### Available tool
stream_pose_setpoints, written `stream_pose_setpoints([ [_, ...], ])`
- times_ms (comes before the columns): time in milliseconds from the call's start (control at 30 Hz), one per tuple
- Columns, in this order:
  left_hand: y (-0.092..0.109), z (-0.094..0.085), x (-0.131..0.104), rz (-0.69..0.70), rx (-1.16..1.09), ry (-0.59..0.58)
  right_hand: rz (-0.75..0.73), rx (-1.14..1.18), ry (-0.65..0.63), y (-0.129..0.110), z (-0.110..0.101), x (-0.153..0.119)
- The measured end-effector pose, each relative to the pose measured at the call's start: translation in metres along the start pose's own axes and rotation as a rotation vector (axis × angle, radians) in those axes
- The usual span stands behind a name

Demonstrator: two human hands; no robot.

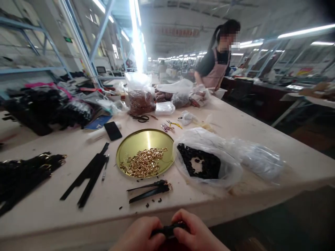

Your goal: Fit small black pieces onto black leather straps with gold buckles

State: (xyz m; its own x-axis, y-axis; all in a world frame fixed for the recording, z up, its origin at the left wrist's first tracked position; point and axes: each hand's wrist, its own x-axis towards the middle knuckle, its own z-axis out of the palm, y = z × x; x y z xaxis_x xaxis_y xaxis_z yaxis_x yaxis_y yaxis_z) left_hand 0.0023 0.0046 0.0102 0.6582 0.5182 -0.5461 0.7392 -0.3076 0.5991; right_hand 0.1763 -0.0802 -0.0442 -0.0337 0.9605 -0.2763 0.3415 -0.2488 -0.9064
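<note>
Low in the head view, my left hand [142, 233] and my right hand [192, 230] pinch a short black strap piece [168, 230] between them, at the table's front edge. Its ends are hidden by my fingers. Just beyond lie black straps with gold buckles [154, 190], with small black bits scattered around them. A round gold tray [162, 137] holds a heap of gold buckles [145, 162]. To its right, an open clear plastic bag [230, 170] contains many small black loops [210, 164].
Long black straps [91, 177] and a pen [105, 167] lie left, beside a pile of buckled straps [26, 174]. A phone [113, 130], scissors [141, 118], yellow-handled tool [175, 124] and wrapped bundles [141, 99] are farther back. A person in a pink apron [216, 69] stands behind the table.
</note>
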Motion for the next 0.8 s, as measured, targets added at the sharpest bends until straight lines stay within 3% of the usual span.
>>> stream_pose_setpoints([
  [100, 0.004, -0.003, 0.000, -0.004, -0.058, 0.021, -0.037, -0.006, 0.022, 0.003, 0.001, -0.001],
  [233, 0.000, 0.010, 0.009, 0.006, -0.078, 0.024, -0.020, 0.015, 0.070, 0.009, 0.012, 0.000],
  [433, -0.009, 0.017, 0.016, -0.031, -0.065, 0.002, -0.020, -0.023, -0.001, 0.012, 0.017, 0.003],
  [533, -0.014, 0.012, 0.015, 0.000, -0.118, -0.017, -0.285, -0.301, -0.006, 0.015, 0.019, 0.010],
  [667, -0.021, 0.009, 0.016, 0.068, -0.152, -0.012, -0.713, -0.709, 0.191, 0.013, 0.023, 0.030],
  [800, -0.027, 0.000, 0.014, 0.123, -0.045, 0.092, -0.892, -0.757, 0.277, -0.017, 0.001, 0.031],
])
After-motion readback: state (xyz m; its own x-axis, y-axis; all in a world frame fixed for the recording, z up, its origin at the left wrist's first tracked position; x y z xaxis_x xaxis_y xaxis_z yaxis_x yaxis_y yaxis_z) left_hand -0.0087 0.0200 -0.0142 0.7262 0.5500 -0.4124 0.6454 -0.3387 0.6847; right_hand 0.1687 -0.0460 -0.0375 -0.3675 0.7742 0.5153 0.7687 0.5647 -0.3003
